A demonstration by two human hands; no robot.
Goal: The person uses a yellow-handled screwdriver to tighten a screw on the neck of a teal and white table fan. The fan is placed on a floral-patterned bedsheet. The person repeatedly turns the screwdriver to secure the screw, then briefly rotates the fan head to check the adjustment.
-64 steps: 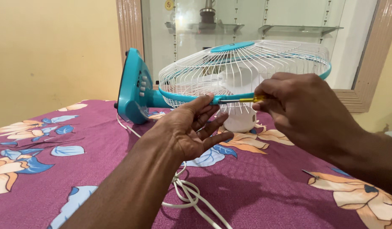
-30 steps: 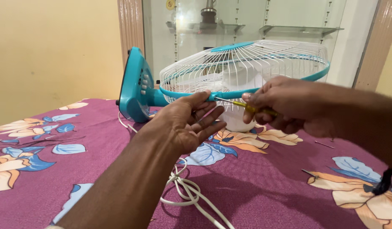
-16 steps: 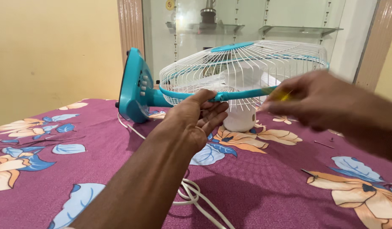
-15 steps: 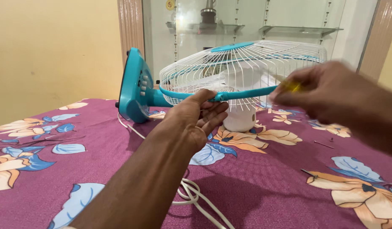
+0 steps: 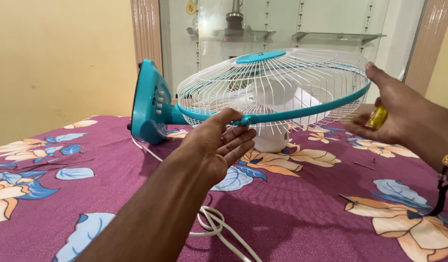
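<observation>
Nearest the camera, one white power cord (image 5: pixel 219 228) lies in loose loops on the purple floral bedsheet (image 5: pixel 301 218), slack and clear of the work, trailing off toward the fan's base.

Above it, the left hand (image 5: pixel 216 145) reaches forward palm-up. Its fingers (image 5: pixel 238 143) are spread and only lightly curled, the thumb resting against the teal rim band (image 5: pixel 301 112) where a small clamp joins it. The hand props the rim from below rather than gripping it, which keeps the cage level and steady.

One table fan (image 5: pixel 263 97) lies tipped over on the sheet, its white wire guard (image 5: pixel 272 82) facing upward and its teal base (image 5: pixel 149 104) standing on edge at the left. Laid this way, the rim band is reachable all round.

To the right, the right hand (image 5: pixel 393 114) is held open beside the far edge of the rim, thumb raised and fingers extended, with one yellow-handled tool (image 5: pixel 376 117) lodged loosely in the palm. It appears to be a screwdriver; the shaft is hidden, so this cannot be confirmed. The wrist carries one dark cord bracelet (image 5: pixel 440 194) with a bead.

On the sheet below that hand lie at least three small dark metal pieces (image 5: pixel 364 165), possibly screws; they are too small to identify.

Behind, two glass shelves (image 5: pixel 330 36) are fixed in a wall recess
</observation>
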